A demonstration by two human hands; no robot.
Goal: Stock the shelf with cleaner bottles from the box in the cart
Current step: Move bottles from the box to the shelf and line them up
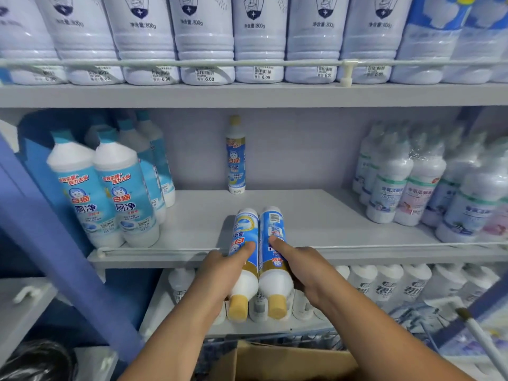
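Placing step: left hand (220,266) grips left bottle (243,259), right hand (299,266) grips right bottle (275,257), bases over middle shelf (316,215) edge. Next: probably stand upright near far bottle (235,156).

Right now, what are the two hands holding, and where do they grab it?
Each hand holds one cleaner bottle, lying bottom-first: the left hand grips the left bottle around its lower body near the shoulder, and the right hand grips the right bottle likewise.
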